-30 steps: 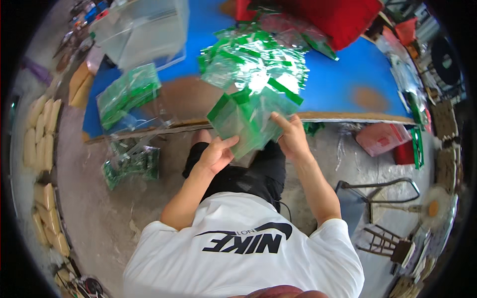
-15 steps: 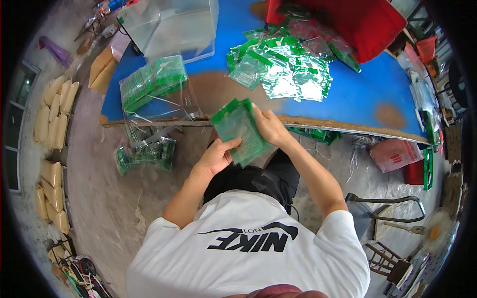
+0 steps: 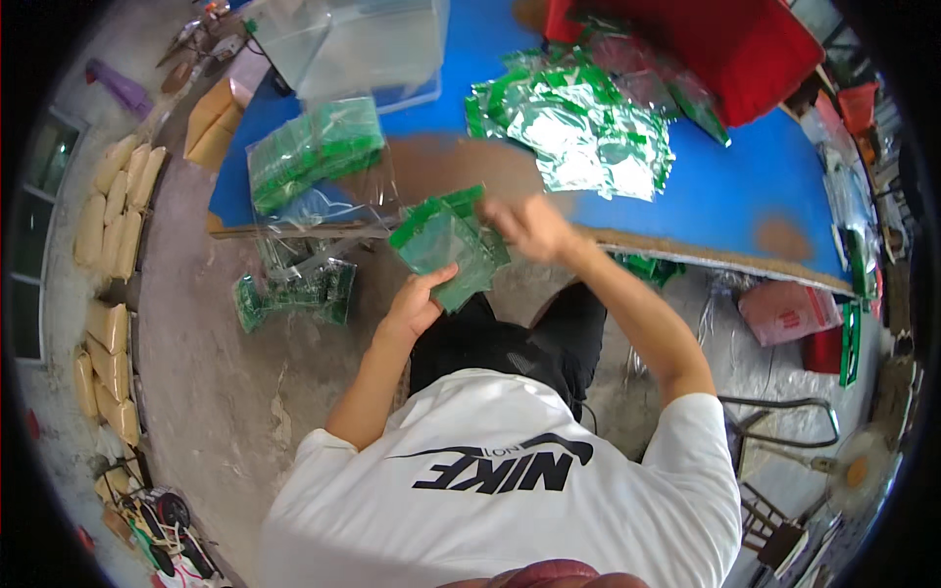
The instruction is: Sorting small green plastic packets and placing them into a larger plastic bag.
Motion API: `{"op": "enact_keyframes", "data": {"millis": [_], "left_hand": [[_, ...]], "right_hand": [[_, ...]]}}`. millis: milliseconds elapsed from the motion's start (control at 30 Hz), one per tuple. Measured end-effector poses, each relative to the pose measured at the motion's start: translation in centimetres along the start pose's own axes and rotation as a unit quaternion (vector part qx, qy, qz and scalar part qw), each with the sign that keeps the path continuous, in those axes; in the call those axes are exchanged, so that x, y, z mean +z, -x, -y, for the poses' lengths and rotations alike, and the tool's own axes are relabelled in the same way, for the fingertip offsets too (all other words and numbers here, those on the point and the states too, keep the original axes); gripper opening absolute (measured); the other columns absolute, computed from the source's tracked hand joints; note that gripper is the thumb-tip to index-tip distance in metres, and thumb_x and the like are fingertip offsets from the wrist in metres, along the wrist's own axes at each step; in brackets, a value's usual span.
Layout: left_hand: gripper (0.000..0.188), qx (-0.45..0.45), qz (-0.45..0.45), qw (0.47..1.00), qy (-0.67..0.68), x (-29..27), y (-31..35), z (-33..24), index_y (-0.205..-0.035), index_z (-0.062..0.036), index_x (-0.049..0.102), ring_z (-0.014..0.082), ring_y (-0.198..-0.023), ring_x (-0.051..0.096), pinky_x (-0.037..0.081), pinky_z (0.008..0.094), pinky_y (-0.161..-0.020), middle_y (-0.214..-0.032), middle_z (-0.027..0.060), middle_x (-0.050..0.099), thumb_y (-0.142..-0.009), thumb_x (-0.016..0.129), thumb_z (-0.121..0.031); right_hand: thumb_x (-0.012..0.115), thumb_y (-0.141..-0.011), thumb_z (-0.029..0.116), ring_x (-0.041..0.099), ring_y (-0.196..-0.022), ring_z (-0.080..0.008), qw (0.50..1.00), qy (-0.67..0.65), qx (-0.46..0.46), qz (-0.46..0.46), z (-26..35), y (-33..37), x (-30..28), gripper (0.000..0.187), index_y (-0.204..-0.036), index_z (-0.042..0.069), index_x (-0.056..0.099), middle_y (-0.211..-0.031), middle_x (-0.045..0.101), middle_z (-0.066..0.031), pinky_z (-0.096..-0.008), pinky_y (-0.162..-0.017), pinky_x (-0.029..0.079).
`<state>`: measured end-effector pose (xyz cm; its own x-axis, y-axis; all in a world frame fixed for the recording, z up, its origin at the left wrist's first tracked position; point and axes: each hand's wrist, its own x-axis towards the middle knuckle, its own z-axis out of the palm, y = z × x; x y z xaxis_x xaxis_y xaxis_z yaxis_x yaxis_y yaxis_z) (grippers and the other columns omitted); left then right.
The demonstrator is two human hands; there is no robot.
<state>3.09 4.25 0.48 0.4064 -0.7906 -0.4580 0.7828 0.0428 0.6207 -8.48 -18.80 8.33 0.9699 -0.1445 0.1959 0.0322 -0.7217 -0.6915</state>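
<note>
Blue desk (image 3: 701, 191); bag pile (image 3: 578, 132) on it, ahead of right grip (image 3: 531, 226). Green-edged bags (image 3: 431, 245): pinched in left grip (image 3: 418, 302). Right grip: blurred at their upper right, hold cannot be told. Change: bags shifted leftward, left grip now evident support.

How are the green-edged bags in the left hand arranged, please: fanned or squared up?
Fanned: the bags in the left hand show edges at differing angles.

Smooth, translucent plastic bags (image 3: 438, 245)
</note>
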Motion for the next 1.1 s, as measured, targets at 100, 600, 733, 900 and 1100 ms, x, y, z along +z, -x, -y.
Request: {"op": "enact_keyframes", "data": {"millis": [100,600,733,900,1100], "left_hand": [[0.049,0.004,0.02,1.0,0.024,1.3,-0.9,0.2,-0.135,0.0002,0.05,0.0277,-0.119,0.059,0.048,0.0412,-0.105,-0.129,0.0108,0.06,-0.09,0.069,-0.003],[0.046,0.011,0.043,0.997,0.067,3.6,-1.0,1.4,-0.131,0.0004,0.053,0.0221,-0.114,0.062,0.05,0.0378,-0.101,-0.126,0.0088,0.062,-0.089,0.07,-0.004],[0.046,0.023,0.036,0.997,0.07,4.3,-1.1,1.7,-0.132,-0.0025,0.053,0.0222,-0.118,0.061,0.049,0.0383,-0.103,-0.127,0.0082,0.062,-0.09,0.07,-0.004],[0.055,0.041,0.04,0.995,0.082,2.6,-0.6,1.9,-0.136,-0.0044,0.05,0.0257,-0.125,0.055,0.043,0.0432,-0.109,-0.132,0.0095,0.058,-0.086,0.07,-0.001],[0.056,0.063,0.046,0.987,0.138,0.8,2.0,1.1,-0.138,-0.0024,0.048,0.0271,-0.126,0.054,0.043,0.0425,-0.11,-0.133,0.0093,0.057,-0.085,0.069,-0.003]], "right_hand": [[0.049,-0.1,0.048,0.045,-0.133,-0.0421,0.899,0.346,0.053,-0.264,-5.8,-2.5,-3.2,0.053,-0.131,0.006,0.057,-0.139,0.052,-0.0248,-0.0533,-0.112,0.034],[0.05,-0.101,0.033,0.04,-0.139,-0.0401,0.977,0.204,-0.051,-0.037,-2.3,6.1,-0.8,0.048,-0.138,0.002,0.053,-0.144,0.049,-0.0214,-0.0495,-0.118,0.028],[0.053,-0.099,0.032,0.046,-0.134,-0.0403,0.992,0.011,0.124,0.0,-0.3,1.0,-4.8,0.048,-0.135,0.0,0.054,-0.14,0.054,-0.0211,-0.0463,-0.116,0.032],[0.041,-0.093,0.071,0.03,-0.145,-0.0373,0.906,0.41,0.065,-0.089,-11.5,-4.3,-5.0,0.09,-0.145,-0.002,0.043,-0.153,0.04,-0.0204,-0.0562,-0.12,0.017],[0.051,-0.092,0.065,0.04,-0.137,-0.0407,0.92,0.387,0.023,-0.06,-0.6,-0.7,-0.2,0.083,-0.138,-0.004,0.049,-0.143,0.047,-0.0242,-0.0552,-0.117,0.024]]}}
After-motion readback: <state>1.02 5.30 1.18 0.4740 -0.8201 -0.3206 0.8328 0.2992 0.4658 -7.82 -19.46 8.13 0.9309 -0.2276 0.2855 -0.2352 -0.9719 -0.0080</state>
